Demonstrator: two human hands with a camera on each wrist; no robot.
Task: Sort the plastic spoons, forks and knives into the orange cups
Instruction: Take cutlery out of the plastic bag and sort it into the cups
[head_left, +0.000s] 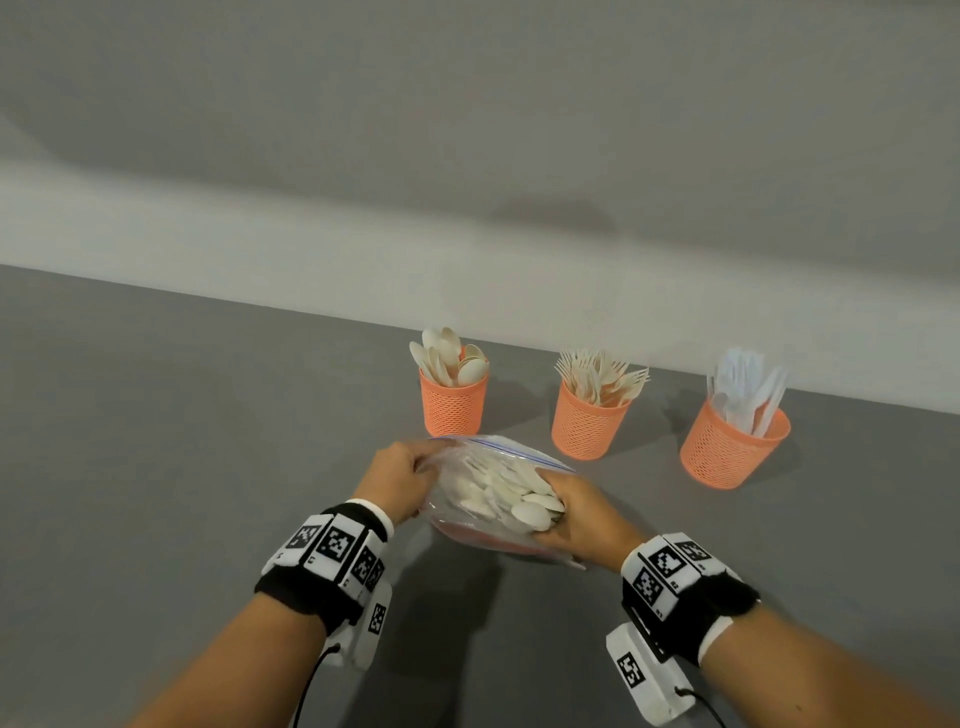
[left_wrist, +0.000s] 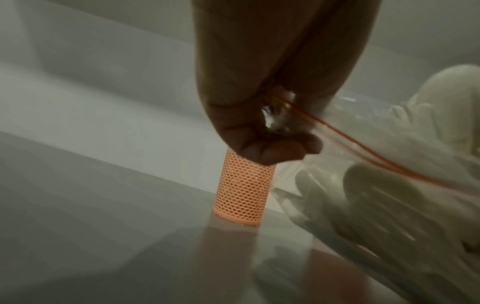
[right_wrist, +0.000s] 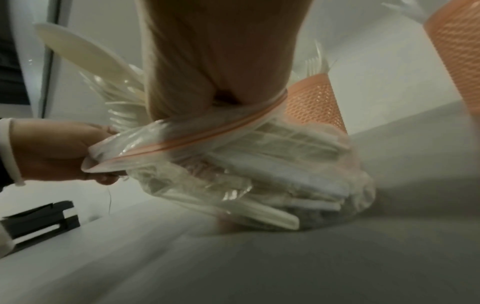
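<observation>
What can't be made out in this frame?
- Right hand fingers: inside the zip bag, hidden by spoons in head view and by the palm in right wrist view.
- Cup of spoons: top covered by the left hand in left wrist view.
- Bag contents: blurred there.

Cups (head_left: 453, 410) orange perforated plastic; bag (head_left: 467, 457) clear glossy film; table (head_left: 156, 441) matt grey.

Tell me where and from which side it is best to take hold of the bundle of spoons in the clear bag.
Probably at the handles just below the bowls, coming from above through the open mouth. The spoons lie fanned with bowls toward the opening of the bag; the left hand holds one edge open, and the right hand already grips them there.
</observation>
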